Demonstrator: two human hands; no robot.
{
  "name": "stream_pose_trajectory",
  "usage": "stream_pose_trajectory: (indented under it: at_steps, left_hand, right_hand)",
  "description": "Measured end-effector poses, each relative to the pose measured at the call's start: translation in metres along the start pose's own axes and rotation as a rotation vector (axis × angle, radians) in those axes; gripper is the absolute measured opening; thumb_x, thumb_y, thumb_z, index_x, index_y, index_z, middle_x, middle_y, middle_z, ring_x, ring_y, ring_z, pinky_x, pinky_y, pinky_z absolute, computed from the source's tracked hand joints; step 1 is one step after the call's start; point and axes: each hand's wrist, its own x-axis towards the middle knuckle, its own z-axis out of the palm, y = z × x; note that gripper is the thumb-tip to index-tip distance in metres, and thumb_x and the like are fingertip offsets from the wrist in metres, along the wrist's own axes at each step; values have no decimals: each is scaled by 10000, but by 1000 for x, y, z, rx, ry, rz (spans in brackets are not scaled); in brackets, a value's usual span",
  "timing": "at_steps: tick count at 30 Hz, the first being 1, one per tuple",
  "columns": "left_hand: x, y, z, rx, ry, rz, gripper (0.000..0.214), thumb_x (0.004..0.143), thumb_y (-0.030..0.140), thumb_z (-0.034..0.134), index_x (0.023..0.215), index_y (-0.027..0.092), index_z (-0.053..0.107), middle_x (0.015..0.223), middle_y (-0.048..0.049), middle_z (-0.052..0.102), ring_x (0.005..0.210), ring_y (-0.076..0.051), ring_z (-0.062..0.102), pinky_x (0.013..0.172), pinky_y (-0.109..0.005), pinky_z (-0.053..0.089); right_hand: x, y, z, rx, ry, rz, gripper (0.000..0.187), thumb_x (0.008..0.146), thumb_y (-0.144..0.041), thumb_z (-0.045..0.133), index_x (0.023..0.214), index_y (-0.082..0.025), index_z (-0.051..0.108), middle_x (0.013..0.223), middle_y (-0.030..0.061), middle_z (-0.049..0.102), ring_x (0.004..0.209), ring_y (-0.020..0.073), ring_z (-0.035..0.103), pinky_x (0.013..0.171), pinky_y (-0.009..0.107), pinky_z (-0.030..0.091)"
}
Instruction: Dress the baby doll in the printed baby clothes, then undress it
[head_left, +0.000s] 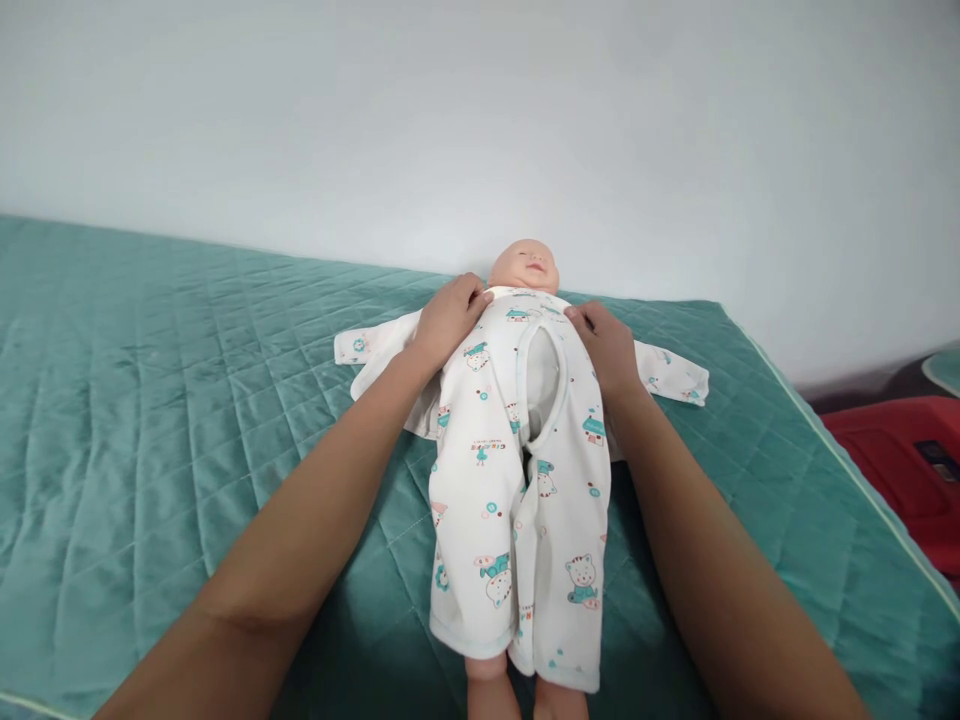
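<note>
A baby doll lies on its back on a teal quilted bed cover, head toward the wall. It wears a white romper printed with small animals, and the romper's front gapes open at the chest. My left hand rests on the romper at the doll's shoulder, fingers curled onto the cloth near the collar. My right hand lies on the other shoulder, fingers bent over the fabric. The doll's bare feet stick out at the bottom edge.
A plain white wall stands directly behind the bed. The bed's right edge runs diagonally, and beyond it a red object sits lower down. The romper's sleeves lie spread out to both sides.
</note>
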Motion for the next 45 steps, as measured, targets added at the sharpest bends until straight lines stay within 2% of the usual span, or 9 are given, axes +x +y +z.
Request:
stream_pose_trajectory:
  at_steps: [4,8,12,16,21,27,39,42,45]
  left_hand:
    - [0,3,0,19,-8,-32,165,969,323,455,846,219,490,909,-49,652,847,-205,559,765,-336,421]
    - [0,3,0,26,-9,-53,166,973,317,439,891,218,545,931,-52,670,868,-209,577,798,-342,449]
    - [0,-1,2,-12,-13,28,261,982,310,413,1103,229,629,1120,-63,703,1021,-228,617,906,-364,480]
    - [1,-7,3,-39,-36,115,393,1000,325,367,1260,298,661,1280,-29,682,1177,-229,599,1031,-386,467]
    - [1,-5,0,-41,-71,117,415,995,307,382,1261,348,698,1254,-8,706,1165,-220,614,1048,-392,474]
    - [-1,3,-5,-44,-111,157,437,1001,257,345,1251,285,703,1288,-19,708,1196,-221,613,1088,-406,443]
    - [-1,5,-10,-77,-136,159,411,977,217,369,1160,272,733,1301,-23,710,1194,-215,634,1080,-389,449]
    - [-5,7,-16,-101,-160,152,415,970,213,378,1181,271,732,1294,-20,716,1187,-213,641,1065,-380,464]
    - [-9,8,-23,-101,-182,141,427,953,194,385,1182,280,735,1283,-6,722,1174,-212,647,1047,-380,480]
  right_hand:
    - [1,2,0,-4,8,32,342,957,-484,461,733,-228,507,702,14,614,680,189,502,682,321,358]
    - [1,4,3,86,51,38,299,923,-494,513,785,-231,542,808,21,675,768,200,568,737,337,406]
    - [1,7,7,200,87,19,221,900,-462,553,877,-243,578,948,27,722,917,222,642,851,372,459]
    - [1,10,9,278,63,-10,175,891,-423,565,927,-255,599,1035,30,734,1010,227,661,905,389,486]
    - [1,12,10,303,60,-18,162,889,-407,566,938,-256,601,1042,29,738,1027,225,664,921,393,499]
    - [0,10,8,280,49,5,184,893,-409,561,964,-245,603,1060,39,738,1029,216,662,927,384,489]
    - [0,6,8,307,36,62,189,894,-407,547,958,-235,594,1095,55,724,1046,211,642,916,376,491]
    - [-4,-4,-4,406,59,70,204,919,-402,512,972,-225,596,1177,73,702,1068,207,643,908,377,512]
    - [-18,-32,-25,421,27,17,216,935,-424,524,903,-233,620,1303,63,656,1142,233,634,972,435,508]
